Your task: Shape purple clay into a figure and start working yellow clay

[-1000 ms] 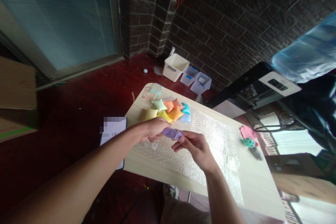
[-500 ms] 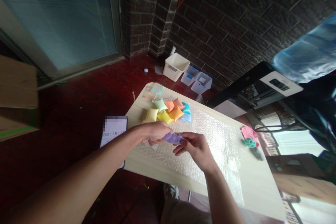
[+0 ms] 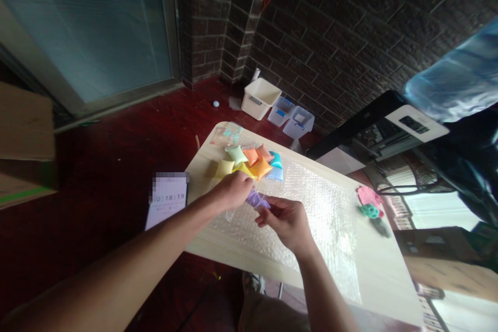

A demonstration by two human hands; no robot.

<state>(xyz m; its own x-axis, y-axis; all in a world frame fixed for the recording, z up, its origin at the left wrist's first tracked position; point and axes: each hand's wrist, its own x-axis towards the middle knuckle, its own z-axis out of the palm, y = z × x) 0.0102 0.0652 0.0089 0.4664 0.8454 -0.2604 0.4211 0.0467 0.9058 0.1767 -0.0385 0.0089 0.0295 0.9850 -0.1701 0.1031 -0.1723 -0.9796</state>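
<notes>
A small purple packet [image 3: 257,199], soft and shiny like plastic wrapping, is stretched between my hands above the table. My left hand [image 3: 235,190] is closed on its upper left end, knuckles up. Its lower right end is pinched between the thumb and fingers of my right hand [image 3: 287,220]. Just beyond my left hand lie several puffy, pillow-shaped packets: a pale green one [image 3: 236,154], a cream one [image 3: 224,168], a yellow one [image 3: 244,169], an orange one [image 3: 260,167] and a light blue one [image 3: 275,174] among them. Under my hands is clear bubble wrap [image 3: 307,202].
Pink clay-like material [image 3: 369,197], a green lump [image 3: 369,211] and a grey piece [image 3: 380,227] lie at the table's right. A clear bag [image 3: 227,135] is at the far corner. A phone [image 3: 167,199] showing a timer stands left. Bins [image 3: 261,98] sit on the floor beyond.
My left hand has risen slightly and turned over more, tilting the purple packet, which looks more crumpled. My right hand has barely moved. The packets on the table are unchanged.
</notes>
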